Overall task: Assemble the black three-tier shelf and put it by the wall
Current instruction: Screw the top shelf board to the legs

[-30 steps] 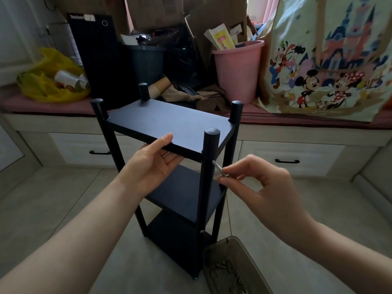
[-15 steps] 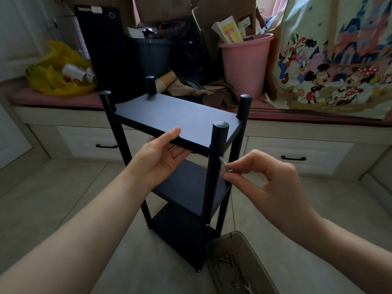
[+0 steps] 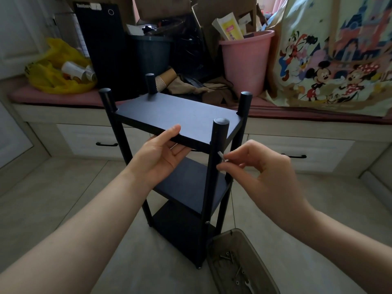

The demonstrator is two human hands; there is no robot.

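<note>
Three-tier black shelf (image 3: 180,115) stands upright on open floor (image 3: 63,187), left hand (image 3: 161,158) clasping its top front edge, right hand (image 3: 261,172) pinching a small metal piece (image 3: 220,155) against the near post (image 3: 218,136).

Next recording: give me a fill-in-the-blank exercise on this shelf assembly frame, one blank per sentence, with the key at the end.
1. The left hand grips the front edge of the black shelf's ___ board.
2. The small silver metal piece at the near-right post is pinched by the ___ hand.
3. The tray holding screws lies on the ___.
4. The bucket on the bench is ___.

Missing words: top; right; floor; pink.
</note>
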